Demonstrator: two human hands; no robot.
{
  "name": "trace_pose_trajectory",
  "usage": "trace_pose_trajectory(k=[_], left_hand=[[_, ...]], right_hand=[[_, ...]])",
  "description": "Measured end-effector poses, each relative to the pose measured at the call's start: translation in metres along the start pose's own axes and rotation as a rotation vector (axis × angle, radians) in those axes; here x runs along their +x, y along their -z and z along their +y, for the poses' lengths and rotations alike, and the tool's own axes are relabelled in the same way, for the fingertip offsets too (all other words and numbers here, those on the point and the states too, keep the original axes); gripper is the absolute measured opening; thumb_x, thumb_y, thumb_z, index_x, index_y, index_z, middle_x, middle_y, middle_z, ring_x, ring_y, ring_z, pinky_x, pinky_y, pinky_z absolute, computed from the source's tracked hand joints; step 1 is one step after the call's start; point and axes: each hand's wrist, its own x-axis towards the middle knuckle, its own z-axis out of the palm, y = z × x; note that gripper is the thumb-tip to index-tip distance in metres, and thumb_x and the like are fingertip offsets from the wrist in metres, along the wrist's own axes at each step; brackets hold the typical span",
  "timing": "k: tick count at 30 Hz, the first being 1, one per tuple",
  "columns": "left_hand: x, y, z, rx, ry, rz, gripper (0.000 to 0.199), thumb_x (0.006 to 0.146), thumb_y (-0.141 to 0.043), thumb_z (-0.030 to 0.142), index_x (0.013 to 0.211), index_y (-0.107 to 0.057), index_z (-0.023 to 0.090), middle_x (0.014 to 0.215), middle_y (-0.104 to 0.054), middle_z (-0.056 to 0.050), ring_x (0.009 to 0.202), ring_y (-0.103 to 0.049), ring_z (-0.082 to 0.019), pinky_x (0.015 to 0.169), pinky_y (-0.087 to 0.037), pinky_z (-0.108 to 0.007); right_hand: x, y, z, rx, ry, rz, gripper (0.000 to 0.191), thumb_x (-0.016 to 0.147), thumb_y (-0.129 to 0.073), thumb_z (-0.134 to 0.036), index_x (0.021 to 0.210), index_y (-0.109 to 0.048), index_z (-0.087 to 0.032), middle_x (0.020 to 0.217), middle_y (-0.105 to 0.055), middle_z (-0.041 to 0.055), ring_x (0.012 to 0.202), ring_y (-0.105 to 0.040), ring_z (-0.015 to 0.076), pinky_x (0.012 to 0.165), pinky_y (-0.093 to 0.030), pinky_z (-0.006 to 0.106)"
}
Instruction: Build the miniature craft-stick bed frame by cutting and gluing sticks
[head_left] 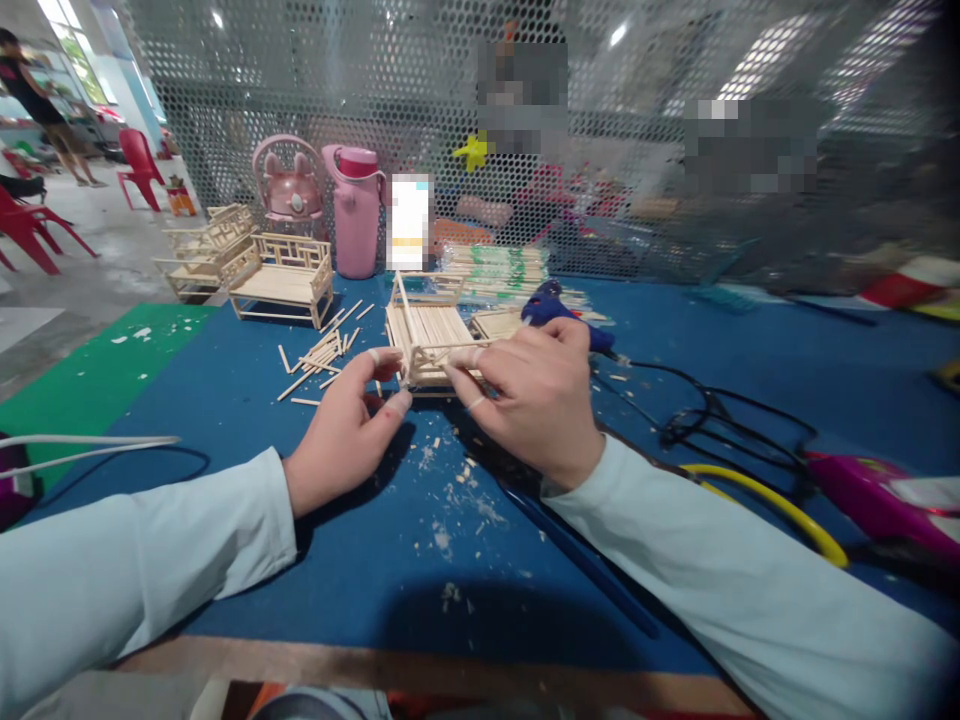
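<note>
A small bench frame built of thin wooden sticks [431,328] stands on the blue table mat, with a slatted seat and rails. My left hand [349,425] is closed on its near left corner, thumb and forefinger at the post. My right hand [536,395] pinches a thin stick at the front rail, fingertips pressed together; the stick's far end is hidden behind the fingers. Loose short sticks [322,350] lie left of the frame. Just behind my right hand rests a blue glue gun [551,303].
Finished stick benches [281,275] stand at the back left beside a pink bottle [356,215] and a lit phone [409,222]. Bundled sticks [495,268] lie behind the frame. Black cables [705,400], a yellow hoop [787,505] and a magenta tool [877,495] occupy the right. A mesh screen rises behind.
</note>
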Motion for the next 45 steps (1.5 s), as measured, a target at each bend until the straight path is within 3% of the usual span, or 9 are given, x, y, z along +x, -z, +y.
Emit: trace_pose_trajectory(k=[25,32,40,45], left_hand=[[-0.002,-0.001,-0.002,-0.027,-0.005,0.013,0.037,0.081,-0.056,0.020,0.116,-0.044,0.018,0.110,-0.054,-0.009,0.101,-0.052,-0.018,0.079,-0.047,-0.033],[-0.002,-0.001,-0.001,-0.023,-0.005,0.007,0.036,0.082,-0.056,0.020,0.116,-0.044,0.017,0.111,-0.053,-0.009,0.101,-0.052,-0.019,0.080,-0.048,-0.034],[-0.002,-0.001,-0.001,-0.019,-0.008,0.018,0.036,0.081,-0.056,0.020,0.115,-0.045,0.019,0.110,-0.054,-0.008,0.102,-0.053,-0.018,0.079,-0.047,-0.031],[-0.002,0.001,-0.002,-0.016,-0.003,0.021,0.037,0.081,-0.057,0.020,0.116,-0.045,0.019,0.110,-0.055,-0.008,0.101,-0.053,-0.018,0.080,-0.047,-0.032]], right_hand=[[-0.001,0.004,0.000,0.016,-0.057,-0.050,0.019,0.083,-0.054,-0.025,0.076,-0.070,-0.020,0.061,-0.068,-0.0008,0.063,-0.050,0.0161,0.074,-0.025,0.036],[-0.003,0.005,-0.001,0.009,-0.044,-0.088,0.024,0.083,-0.051,-0.021,0.064,-0.066,-0.018,0.059,-0.067,0.0004,0.062,-0.048,0.0152,0.071,-0.024,0.034],[-0.006,0.004,-0.001,0.034,-0.081,-0.114,0.023,0.085,-0.050,-0.025,0.075,-0.070,-0.018,0.065,-0.069,0.0015,0.065,-0.052,0.0158,0.071,-0.025,0.035],[-0.007,0.012,-0.001,0.065,-0.072,-0.031,0.020,0.083,-0.052,-0.023,0.086,-0.072,-0.020,0.061,-0.067,-0.0005,0.062,-0.055,0.0160,0.069,-0.030,0.036]])
